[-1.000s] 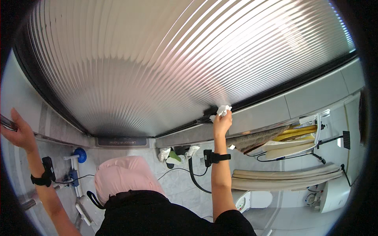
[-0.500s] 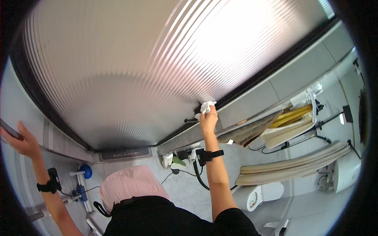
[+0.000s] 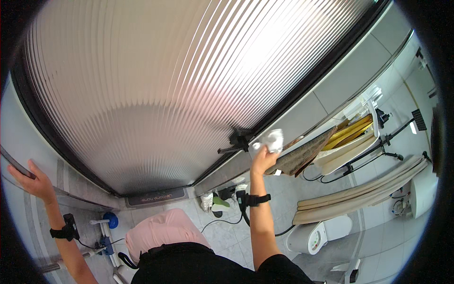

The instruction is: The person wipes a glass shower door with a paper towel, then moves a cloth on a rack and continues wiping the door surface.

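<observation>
A crumpled white wad (image 3: 273, 140), tissue or thin cloth, is pinched in my right hand (image 3: 264, 162). That hand is just right of the black handle (image 3: 234, 142) on a ribbed glass door (image 3: 156, 137), apart from the handle. At the far left, my left hand (image 3: 38, 184) lies by a dark edge strip (image 3: 19, 164), fingers stretched, thumb on one side and fingers on the other. Whether it presses on the strip cannot be made out. Black straps with small devices sit on both wrists.
A doormat (image 3: 157, 198) lies at the door's foot, with shoes (image 3: 206, 201) to its right. Further right are a rack with yellow and beige cloths (image 3: 347, 135), a beige curtain (image 3: 354, 194) and a white toilet (image 3: 302, 239). A blue plunger-like cup (image 3: 110, 220) stands lower left.
My right hand has moved right, off the door handle, with the white wad still in it; the handle now shows fully. My left hand stays by the strip.
</observation>
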`<state>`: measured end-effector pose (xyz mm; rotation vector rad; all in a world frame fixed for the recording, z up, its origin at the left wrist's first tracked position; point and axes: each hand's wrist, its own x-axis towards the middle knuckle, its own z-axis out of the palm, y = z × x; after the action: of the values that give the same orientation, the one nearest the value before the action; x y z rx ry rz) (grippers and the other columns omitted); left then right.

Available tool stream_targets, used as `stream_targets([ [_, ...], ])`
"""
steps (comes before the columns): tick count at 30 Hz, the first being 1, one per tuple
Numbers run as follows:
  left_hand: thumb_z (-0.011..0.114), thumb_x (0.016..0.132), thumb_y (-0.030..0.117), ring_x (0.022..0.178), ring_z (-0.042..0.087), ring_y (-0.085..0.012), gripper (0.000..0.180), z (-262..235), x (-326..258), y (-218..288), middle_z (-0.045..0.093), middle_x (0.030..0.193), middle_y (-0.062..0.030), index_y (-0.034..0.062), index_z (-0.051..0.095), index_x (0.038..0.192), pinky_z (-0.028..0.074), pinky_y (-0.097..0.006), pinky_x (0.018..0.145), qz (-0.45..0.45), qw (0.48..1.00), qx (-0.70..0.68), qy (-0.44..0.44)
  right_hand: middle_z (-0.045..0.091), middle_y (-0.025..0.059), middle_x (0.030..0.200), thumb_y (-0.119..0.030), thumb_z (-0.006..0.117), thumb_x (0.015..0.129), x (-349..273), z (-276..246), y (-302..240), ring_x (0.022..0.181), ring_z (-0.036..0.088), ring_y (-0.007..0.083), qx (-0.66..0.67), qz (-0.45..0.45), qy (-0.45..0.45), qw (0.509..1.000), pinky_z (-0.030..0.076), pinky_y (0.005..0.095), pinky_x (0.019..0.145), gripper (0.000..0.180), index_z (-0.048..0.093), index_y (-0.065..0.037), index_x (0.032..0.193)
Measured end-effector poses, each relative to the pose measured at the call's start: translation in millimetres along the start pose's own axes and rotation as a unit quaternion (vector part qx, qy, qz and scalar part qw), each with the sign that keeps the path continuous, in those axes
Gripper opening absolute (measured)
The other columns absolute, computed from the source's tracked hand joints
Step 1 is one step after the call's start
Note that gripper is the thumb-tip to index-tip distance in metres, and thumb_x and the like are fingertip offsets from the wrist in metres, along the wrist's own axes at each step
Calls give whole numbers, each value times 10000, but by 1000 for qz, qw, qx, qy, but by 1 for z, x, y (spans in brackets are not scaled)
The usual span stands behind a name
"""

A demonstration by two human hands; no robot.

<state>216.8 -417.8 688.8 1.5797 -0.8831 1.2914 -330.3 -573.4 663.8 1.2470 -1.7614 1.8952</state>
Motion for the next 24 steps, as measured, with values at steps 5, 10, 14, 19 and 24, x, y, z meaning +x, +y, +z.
stream_targets([
  [5,533,801,184,1066,418,-318,523,-3,-1,-10,361,1203,-230,-87,306,1187,403,-301,816,27,999,17,-4,522,131,739,-16,526,586,13,12,-4,739,471,297,-224,-243,-144,933,314,378,674,284,478,-39,865],
  [10,537,799,190,1065,421,-310,531,-2,-4,-18,366,1201,-222,-80,303,1192,407,-300,810,29,999,36,4,541,109,713,-33,516,634,11,24,27,725,486,272,-281,-333,-260,862,334,377,664,167,470,-55,793],
  [14,526,813,243,590,439,-148,343,0,-18,-49,467,751,-85,-41,446,990,381,-251,485,34,998,46,-4,544,108,701,-56,492,680,23,26,18,713,484,270,-275,-365,-294,840,349,370,648,97,468,-53,775],
  [19,566,787,273,453,352,-111,309,2,-26,-63,420,607,-29,-16,470,836,316,-240,388,14,999,28,16,514,145,755,18,536,595,32,31,5,776,455,310,-230,-312,-316,866,343,384,652,243,460,-43,818],
  [24,581,775,283,456,355,-114,311,4,-39,-83,407,585,-32,-9,471,780,304,-248,386,15,998,62,-3,509,151,792,62,523,592,27,29,31,794,444,339,-146,-265,-274,913,337,412,683,265,450,-33,828],
])
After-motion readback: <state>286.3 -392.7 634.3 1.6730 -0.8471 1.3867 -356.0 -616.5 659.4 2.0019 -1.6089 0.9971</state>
